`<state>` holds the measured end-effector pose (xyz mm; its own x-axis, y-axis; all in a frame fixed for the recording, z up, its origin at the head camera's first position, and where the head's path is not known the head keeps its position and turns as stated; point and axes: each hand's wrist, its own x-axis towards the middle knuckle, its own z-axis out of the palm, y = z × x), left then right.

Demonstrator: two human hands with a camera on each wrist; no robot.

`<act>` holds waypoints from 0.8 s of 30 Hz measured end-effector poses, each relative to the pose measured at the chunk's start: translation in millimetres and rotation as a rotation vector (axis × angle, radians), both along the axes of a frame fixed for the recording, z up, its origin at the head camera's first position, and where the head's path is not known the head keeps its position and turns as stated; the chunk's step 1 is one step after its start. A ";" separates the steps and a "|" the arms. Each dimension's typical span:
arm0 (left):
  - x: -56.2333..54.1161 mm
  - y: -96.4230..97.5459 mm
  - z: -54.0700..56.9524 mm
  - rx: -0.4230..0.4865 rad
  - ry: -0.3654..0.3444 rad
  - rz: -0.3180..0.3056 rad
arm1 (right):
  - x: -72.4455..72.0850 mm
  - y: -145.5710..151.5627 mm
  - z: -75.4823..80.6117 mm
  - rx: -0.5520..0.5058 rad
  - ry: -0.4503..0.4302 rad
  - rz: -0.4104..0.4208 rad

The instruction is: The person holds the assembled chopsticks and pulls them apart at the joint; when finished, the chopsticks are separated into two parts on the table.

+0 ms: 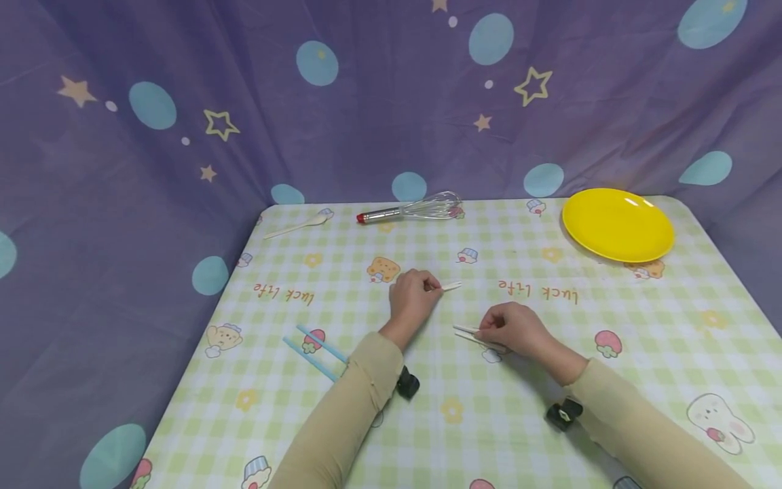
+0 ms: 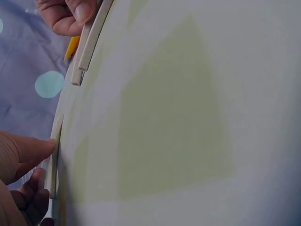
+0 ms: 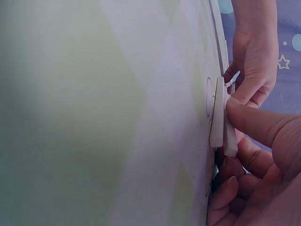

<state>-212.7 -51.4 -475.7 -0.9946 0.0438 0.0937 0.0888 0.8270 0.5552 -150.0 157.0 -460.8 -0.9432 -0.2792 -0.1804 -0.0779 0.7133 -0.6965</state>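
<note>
My left hand (image 1: 415, 299) pinches a small pale fork (image 1: 452, 286) low over the tablecloth, its tined end pointing right. In the left wrist view the fork (image 2: 56, 155) shows edge-on between thumb and fingers. My right hand (image 1: 516, 329) is at two short, pale, square-ended chopsticks (image 1: 467, 337) and pinches at least one of them. The right wrist view shows the chopsticks (image 3: 217, 113) side by side, the thumb on the farther one and the nearer one close to the cloth. Whether the fingers also grip the nearer one I cannot tell.
Two light blue sticks (image 1: 310, 357) lie at the left, partly hidden under the left sleeve. Along the back edge are a pale spoon (image 1: 296, 226) and a red-ended whisk (image 1: 421, 208). A yellow plate (image 1: 617, 225) stands at the back right of the checked tablecloth (image 1: 513, 441).
</note>
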 end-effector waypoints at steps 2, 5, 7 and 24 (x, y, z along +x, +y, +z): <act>0.1 -0.8 0.9 -0.017 -0.005 -0.003 | -0.1 -0.3 0.1 0.001 -0.005 0.003; 0.5 -3.7 2.9 -0.042 -0.017 -0.005 | -0.4 -0.3 -0.2 0.003 -0.007 0.009; 0.6 -6.4 3.6 -0.061 -0.023 -0.005 | -0.5 0.1 -0.7 0.002 -0.010 0.017; -1.2 -12.3 5.7 -0.081 -0.054 0.002 | 0.7 2.4 0.2 -0.015 -0.047 0.045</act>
